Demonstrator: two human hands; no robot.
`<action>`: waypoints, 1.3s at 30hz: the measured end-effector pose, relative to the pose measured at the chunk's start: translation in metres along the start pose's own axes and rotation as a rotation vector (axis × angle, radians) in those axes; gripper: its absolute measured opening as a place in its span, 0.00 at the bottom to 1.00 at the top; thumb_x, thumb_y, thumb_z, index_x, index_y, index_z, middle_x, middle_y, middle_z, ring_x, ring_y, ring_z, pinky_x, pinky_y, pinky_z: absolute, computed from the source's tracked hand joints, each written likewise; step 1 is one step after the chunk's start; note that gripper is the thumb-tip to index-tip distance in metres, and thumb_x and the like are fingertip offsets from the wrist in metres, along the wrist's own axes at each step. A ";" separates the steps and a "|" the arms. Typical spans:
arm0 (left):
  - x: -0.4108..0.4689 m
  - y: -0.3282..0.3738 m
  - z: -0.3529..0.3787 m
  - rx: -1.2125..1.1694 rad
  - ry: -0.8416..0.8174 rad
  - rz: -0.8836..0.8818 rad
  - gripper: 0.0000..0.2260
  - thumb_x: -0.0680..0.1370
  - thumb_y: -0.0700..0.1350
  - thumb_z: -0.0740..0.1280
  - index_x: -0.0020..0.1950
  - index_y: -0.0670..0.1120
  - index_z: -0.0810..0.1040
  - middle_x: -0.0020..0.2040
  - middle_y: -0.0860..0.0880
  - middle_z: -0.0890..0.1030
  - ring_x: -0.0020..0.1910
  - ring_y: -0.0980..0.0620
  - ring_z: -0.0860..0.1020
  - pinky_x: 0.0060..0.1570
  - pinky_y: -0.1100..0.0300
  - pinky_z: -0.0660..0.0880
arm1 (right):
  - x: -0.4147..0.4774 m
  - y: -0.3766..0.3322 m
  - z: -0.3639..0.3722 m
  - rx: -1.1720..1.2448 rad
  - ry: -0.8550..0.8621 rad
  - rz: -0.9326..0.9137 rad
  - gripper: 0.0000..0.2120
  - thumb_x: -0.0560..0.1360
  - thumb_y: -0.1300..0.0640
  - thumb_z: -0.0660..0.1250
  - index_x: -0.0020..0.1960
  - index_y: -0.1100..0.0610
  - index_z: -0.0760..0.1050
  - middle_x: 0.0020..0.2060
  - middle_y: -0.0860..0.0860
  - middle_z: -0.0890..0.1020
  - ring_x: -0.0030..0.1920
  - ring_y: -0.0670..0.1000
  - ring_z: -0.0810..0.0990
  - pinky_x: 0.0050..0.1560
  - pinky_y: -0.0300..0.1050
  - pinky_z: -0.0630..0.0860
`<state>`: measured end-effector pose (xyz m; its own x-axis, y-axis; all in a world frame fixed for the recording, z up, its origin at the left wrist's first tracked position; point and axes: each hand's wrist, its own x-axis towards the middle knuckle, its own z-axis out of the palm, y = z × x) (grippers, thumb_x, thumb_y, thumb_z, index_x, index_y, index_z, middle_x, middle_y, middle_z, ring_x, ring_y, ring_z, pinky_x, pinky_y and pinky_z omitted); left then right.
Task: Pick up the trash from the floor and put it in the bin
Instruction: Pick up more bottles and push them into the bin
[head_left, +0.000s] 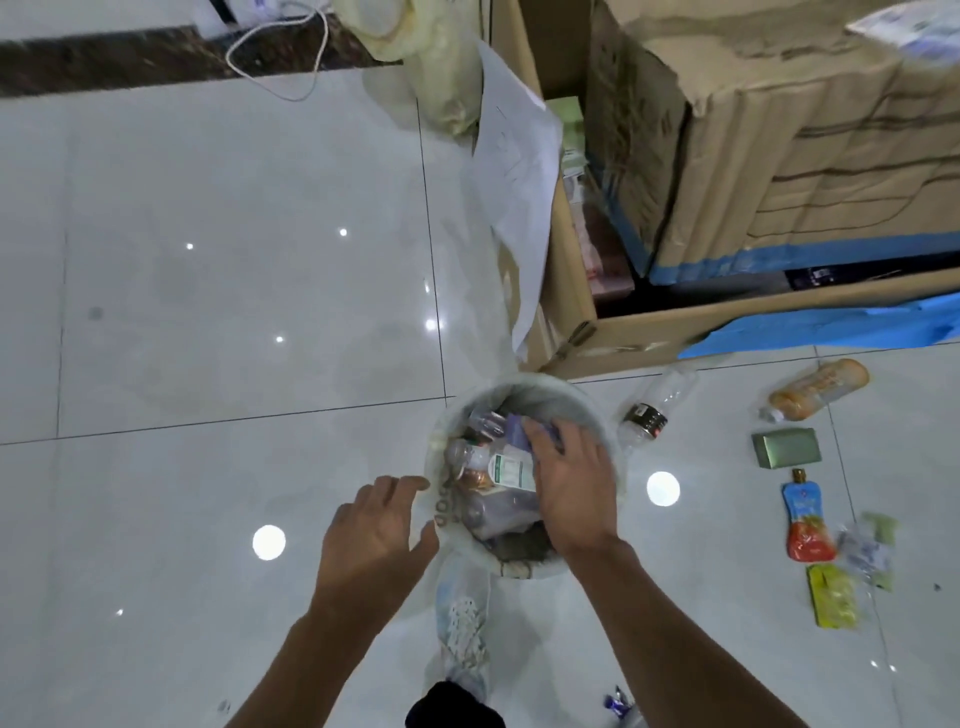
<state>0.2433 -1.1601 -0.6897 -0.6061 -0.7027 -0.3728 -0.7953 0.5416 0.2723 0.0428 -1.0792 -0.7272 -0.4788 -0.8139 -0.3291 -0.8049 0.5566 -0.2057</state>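
A round white bin (597, 410) lined with a thin bag stands on the tiled floor, holding bottles and cartons. My right hand (571, 486) reaches into it, palm down, fingers over a purple packet (519, 434); whether it grips the packet is unclear. At the bin's left rim my left hand (379, 525) hovers with fingers apart, holding nothing. On the floor to the right lie a clear bottle (657, 405), an orange bottle (815, 389), a green box (785, 447), a red and blue pouch (808, 519), a yellow wrapper (834, 597) and a clear crumpled wrapper (865, 551).
Large cardboard boxes (779, 156) and a white paper sheet (514, 182) stand behind the bin. A white cable (280, 57) lies at the far wall. A small blue wrapper (615, 704) rests near my feet. A plastic bag (462, 623) hangs below the bin.
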 end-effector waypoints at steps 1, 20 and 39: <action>-0.002 -0.001 0.003 0.014 0.054 0.032 0.15 0.72 0.49 0.70 0.56 0.45 0.81 0.46 0.49 0.81 0.41 0.47 0.80 0.38 0.54 0.79 | 0.011 0.001 0.006 -0.069 -0.074 -0.023 0.33 0.71 0.54 0.71 0.73 0.50 0.64 0.65 0.56 0.71 0.65 0.59 0.70 0.63 0.52 0.69; 0.020 0.065 -0.025 -0.073 0.025 -0.043 0.18 0.75 0.51 0.61 0.65 0.51 0.73 0.54 0.49 0.77 0.51 0.47 0.75 0.47 0.54 0.70 | 0.002 0.025 -0.044 -0.042 -0.142 0.170 0.20 0.78 0.50 0.59 0.68 0.55 0.66 0.62 0.55 0.71 0.61 0.57 0.73 0.58 0.51 0.72; -0.148 0.450 -0.175 -0.121 0.063 0.074 0.16 0.76 0.50 0.62 0.61 0.47 0.73 0.59 0.44 0.75 0.60 0.42 0.73 0.57 0.47 0.72 | -0.327 0.243 -0.336 0.238 0.216 0.562 0.20 0.77 0.55 0.59 0.68 0.59 0.67 0.60 0.59 0.73 0.59 0.61 0.75 0.55 0.53 0.73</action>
<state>-0.0274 -0.8933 -0.3567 -0.6596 -0.6925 -0.2923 -0.7415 0.5359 0.4037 -0.1138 -0.7339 -0.3602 -0.8841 -0.3893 -0.2584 -0.3234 0.9090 -0.2630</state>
